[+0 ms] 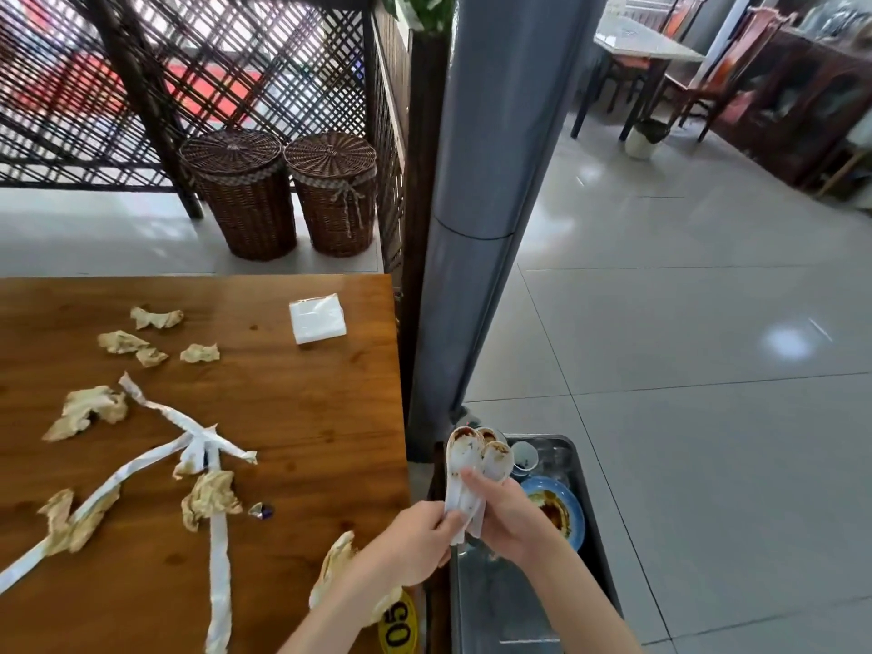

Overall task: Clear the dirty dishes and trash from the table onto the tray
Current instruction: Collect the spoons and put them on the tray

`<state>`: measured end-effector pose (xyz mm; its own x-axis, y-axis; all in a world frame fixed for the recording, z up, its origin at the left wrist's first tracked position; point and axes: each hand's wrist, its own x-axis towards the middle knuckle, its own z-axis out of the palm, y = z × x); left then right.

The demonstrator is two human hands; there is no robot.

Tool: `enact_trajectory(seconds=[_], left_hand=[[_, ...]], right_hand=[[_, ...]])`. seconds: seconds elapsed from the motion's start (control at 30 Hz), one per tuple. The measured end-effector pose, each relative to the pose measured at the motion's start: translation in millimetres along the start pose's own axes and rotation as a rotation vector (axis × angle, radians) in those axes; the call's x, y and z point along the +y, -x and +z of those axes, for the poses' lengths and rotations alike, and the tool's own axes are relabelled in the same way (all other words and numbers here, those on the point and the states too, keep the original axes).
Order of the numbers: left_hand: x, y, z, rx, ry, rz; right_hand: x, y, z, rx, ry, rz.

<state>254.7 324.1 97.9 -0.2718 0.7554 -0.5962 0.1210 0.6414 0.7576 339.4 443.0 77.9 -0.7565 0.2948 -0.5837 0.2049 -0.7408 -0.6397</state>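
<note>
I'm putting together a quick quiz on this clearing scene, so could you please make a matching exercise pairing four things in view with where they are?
Things:
1. dirty spoons
2. blue plate
3. napkin stack
4. wicker baskets

Places:
A. on the floor by the lattice screen
B. on the metal tray
C. gripped by the left hand and right hand above the tray
D. on the wooden table, near its far edge

Pairs: 1-C, 2-B, 3-D, 4-A
</note>
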Motion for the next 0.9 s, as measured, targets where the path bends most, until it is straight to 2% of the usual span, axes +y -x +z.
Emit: enact_trajectory(seconds=[0.23,0.47,0.63,0.9], left_hand=[[11,-6,52,0.116,-0.013,-0.025],[16,-14,116,0.188,0.083,-0.084],[2,-19,147,0.212,0.104,-0.163],[-37,-52,156,0.282,0.031,-0.212]], right_hand=[[-14,19,-35,-0.022,0.08,0.047],[-17,28,-88,-0.063,0.116,0.142],[-7,19,-121,-0.023,0.17,0.186],[29,-21,-169,0.127,0.052,0.274]])
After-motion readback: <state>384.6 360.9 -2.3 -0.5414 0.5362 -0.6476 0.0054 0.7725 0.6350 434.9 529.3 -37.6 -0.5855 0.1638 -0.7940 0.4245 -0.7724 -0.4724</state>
